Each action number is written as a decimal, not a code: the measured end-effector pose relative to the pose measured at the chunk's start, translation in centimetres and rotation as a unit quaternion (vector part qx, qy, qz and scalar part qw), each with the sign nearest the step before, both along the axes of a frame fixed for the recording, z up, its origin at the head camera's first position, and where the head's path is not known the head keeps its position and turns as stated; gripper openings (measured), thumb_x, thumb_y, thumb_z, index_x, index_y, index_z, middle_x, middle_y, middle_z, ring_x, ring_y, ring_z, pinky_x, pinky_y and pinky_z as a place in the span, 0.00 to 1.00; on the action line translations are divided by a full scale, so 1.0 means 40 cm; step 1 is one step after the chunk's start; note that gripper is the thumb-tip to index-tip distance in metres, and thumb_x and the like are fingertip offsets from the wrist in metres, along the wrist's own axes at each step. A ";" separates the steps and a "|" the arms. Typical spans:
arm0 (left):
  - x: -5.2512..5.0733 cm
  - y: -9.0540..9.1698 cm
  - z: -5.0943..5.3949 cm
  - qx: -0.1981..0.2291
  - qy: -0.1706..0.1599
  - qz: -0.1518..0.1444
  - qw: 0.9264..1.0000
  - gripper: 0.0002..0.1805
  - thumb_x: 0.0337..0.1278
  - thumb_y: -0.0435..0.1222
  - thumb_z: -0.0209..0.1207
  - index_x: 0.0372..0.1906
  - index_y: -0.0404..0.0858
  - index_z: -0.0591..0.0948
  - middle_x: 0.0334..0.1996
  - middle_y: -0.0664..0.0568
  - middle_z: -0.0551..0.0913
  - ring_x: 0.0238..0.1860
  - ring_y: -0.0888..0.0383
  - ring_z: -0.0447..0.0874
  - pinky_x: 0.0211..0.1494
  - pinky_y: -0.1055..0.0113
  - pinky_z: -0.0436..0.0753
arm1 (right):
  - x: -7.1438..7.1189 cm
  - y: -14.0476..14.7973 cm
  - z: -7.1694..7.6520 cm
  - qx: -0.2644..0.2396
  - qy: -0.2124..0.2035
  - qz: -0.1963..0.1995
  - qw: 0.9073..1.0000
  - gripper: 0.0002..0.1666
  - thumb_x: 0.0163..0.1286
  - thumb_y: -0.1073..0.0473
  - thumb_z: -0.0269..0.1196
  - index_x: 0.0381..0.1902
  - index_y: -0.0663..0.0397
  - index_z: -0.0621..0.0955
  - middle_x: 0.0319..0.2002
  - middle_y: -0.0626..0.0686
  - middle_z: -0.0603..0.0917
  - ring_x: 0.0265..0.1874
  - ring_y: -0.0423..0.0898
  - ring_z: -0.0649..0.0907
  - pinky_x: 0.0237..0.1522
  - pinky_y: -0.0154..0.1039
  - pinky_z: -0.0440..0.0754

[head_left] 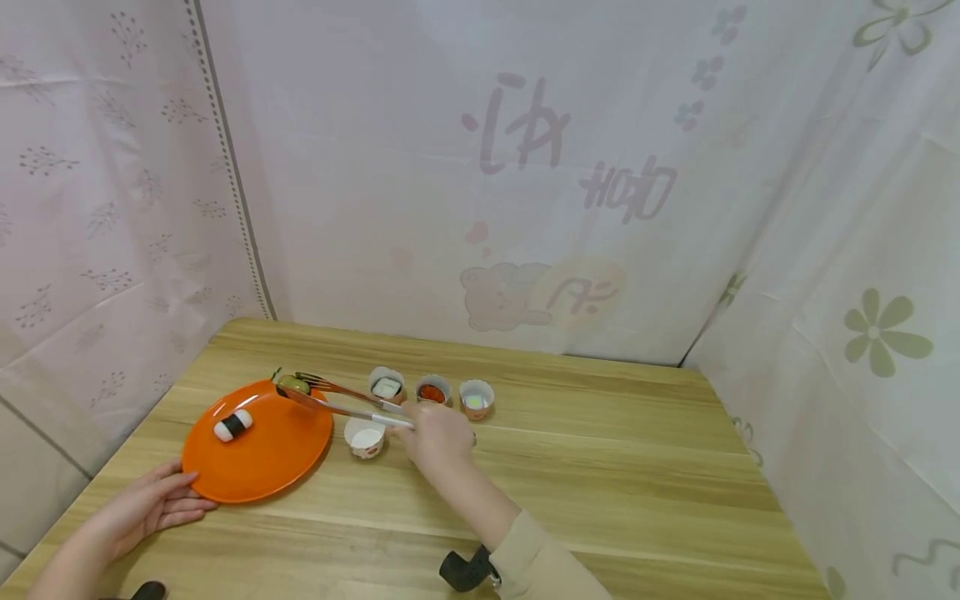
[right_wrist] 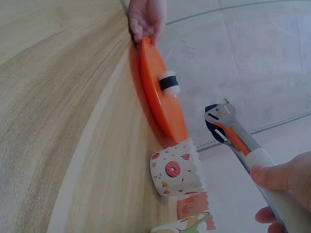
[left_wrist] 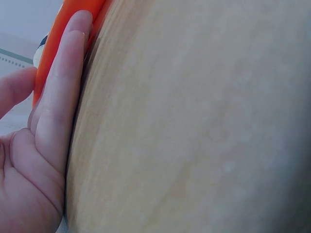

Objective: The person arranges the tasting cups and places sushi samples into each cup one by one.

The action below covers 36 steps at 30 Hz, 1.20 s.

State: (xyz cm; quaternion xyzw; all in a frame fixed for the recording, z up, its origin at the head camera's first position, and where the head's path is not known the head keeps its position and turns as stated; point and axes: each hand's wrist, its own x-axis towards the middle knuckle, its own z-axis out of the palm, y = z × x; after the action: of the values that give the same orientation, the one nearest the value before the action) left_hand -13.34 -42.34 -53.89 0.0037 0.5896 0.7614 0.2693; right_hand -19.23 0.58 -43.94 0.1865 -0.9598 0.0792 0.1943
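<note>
My left hand holds the near left rim of an orange plate, thumb at the edge and fingers low against its side. On the plate lies a white rice piece with a black band, like sushi. My right hand grips metal tongs with pale handles. Their tips reach over the plate's far edge, around a small greenish and dark piece; its kind is unclear. In the right wrist view the tips stand apart from the plate.
A white paper cup stands right of the plate. Behind it are a cup with white pieces, one with red bits, and one with something pale green. Patterned curtains border the wooden table.
</note>
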 end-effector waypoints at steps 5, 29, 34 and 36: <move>0.002 -0.001 0.001 0.000 0.003 0.002 1.000 0.36 0.78 0.35 0.36 0.64 0.18 0.27 0.46 0.37 0.82 0.49 0.44 0.82 0.56 0.50 0.78 | 0.008 0.017 0.012 -0.012 0.024 0.025 0.999 0.22 0.55 0.34 0.67 0.44 0.35 0.87 0.27 0.42 0.85 0.08 0.37 0.62 0.05 0.27 0.50; 0.002 -0.005 -0.002 0.023 0.000 0.003 1.000 0.25 0.78 0.35 0.36 0.65 0.22 0.44 0.46 0.37 0.82 0.49 0.43 0.82 0.56 0.50 0.77 | 0.039 0.085 0.030 -0.053 0.018 0.054 0.997 0.23 0.54 0.39 0.70 0.45 0.42 0.87 0.34 0.45 0.87 0.07 0.34 0.57 0.06 0.26 0.49; 0.001 -0.001 0.002 0.007 -0.002 0.002 1.000 0.35 0.78 0.35 0.36 0.65 0.19 0.30 0.45 0.38 0.82 0.49 0.44 0.82 0.56 0.50 0.78 | 0.042 0.101 0.028 -0.053 0.022 0.052 0.997 0.24 0.52 0.40 0.71 0.45 0.43 0.87 0.33 0.45 0.87 0.09 0.33 0.61 0.06 0.26 0.51; 0.001 0.001 0.003 0.002 -0.002 0.001 1.000 0.37 0.78 0.36 0.36 0.64 0.19 0.26 0.45 0.38 0.82 0.49 0.44 0.82 0.56 0.50 0.78 | 0.043 0.107 0.027 -0.053 0.029 0.054 0.997 0.24 0.52 0.40 0.72 0.44 0.43 0.87 0.32 0.45 0.87 0.10 0.33 0.64 0.06 0.26 0.53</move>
State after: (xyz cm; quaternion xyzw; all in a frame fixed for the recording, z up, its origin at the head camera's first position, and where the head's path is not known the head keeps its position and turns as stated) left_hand -13.29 -42.32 -53.76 0.0021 0.5873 0.7632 0.2695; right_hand -17.52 4.86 -42.84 0.2300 -0.9367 0.1346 0.2273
